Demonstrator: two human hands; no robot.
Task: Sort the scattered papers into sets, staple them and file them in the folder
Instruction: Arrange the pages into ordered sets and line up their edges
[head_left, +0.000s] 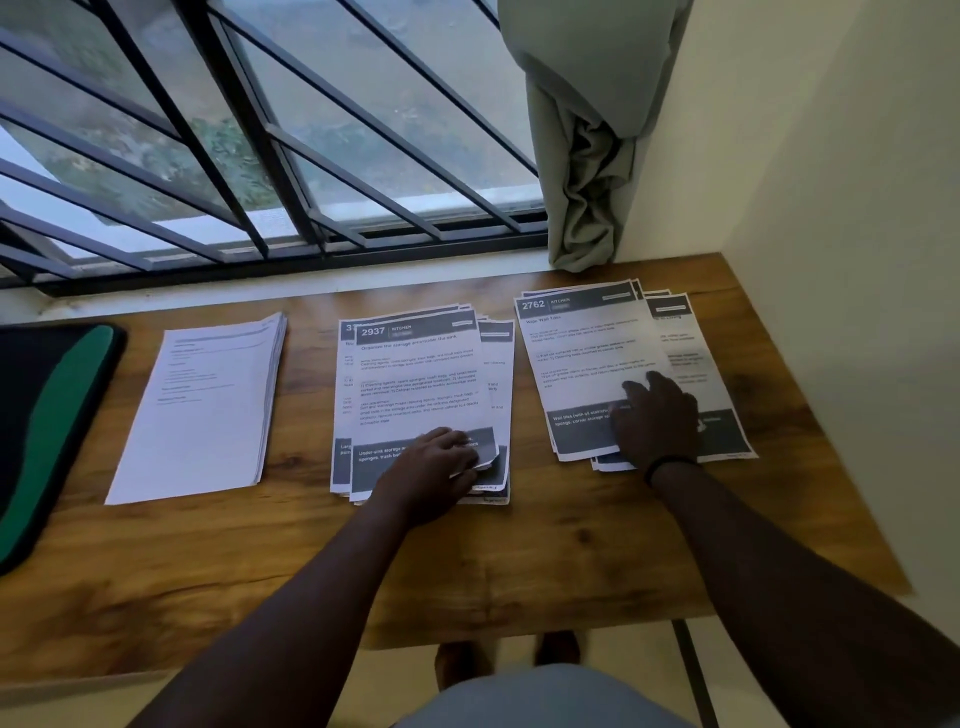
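Note:
Three piles of printed sheets lie on the wooden table (467, 561). The left pile (208, 405) is neat and mostly white. The middle pile (421, 384) is fanned, and its top sheet is headed 2937. My left hand (439, 465) lies on this pile's lower edge, and its fingers pinch the bent bottom right corner of the top sheet. The right pile (597, 353) is headed 2762. My right hand (655, 415) rests flat on its lower part with straight fingers. No stapler is in view.
A black and green folder (47, 426) lies at the table's left end. A barred window (260, 156) runs along the far side, with a bunched grey curtain (587, 156) at its right. A wall (831, 260) borders the table's right edge.

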